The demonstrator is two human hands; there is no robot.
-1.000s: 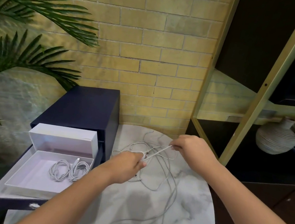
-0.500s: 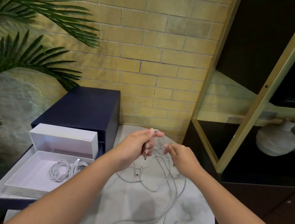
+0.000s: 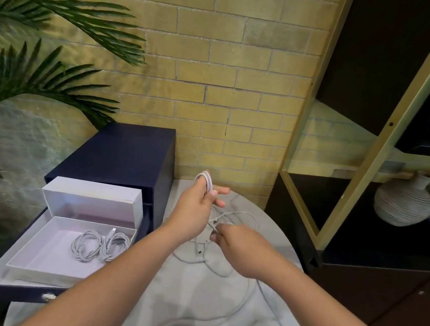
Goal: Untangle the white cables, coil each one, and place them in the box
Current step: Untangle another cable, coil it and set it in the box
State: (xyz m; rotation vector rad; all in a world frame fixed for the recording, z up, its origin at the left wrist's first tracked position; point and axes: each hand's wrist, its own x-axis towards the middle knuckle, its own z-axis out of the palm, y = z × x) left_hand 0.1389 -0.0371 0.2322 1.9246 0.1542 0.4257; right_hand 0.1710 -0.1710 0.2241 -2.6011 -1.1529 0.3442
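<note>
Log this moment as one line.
stage: coiling | left hand: holds loops | right hand: pinches cable | box: two coils

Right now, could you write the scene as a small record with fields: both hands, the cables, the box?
Left hand: above the table, holds a small coil of white cable looped over its fingers
Right hand: lower, pinches a cable strand below that coil
Loose cables: tangled on the marble table
Box: open, inside the pulled-out drawer, holds two coiled cables side by side
Lid: stands behind the box
</note>
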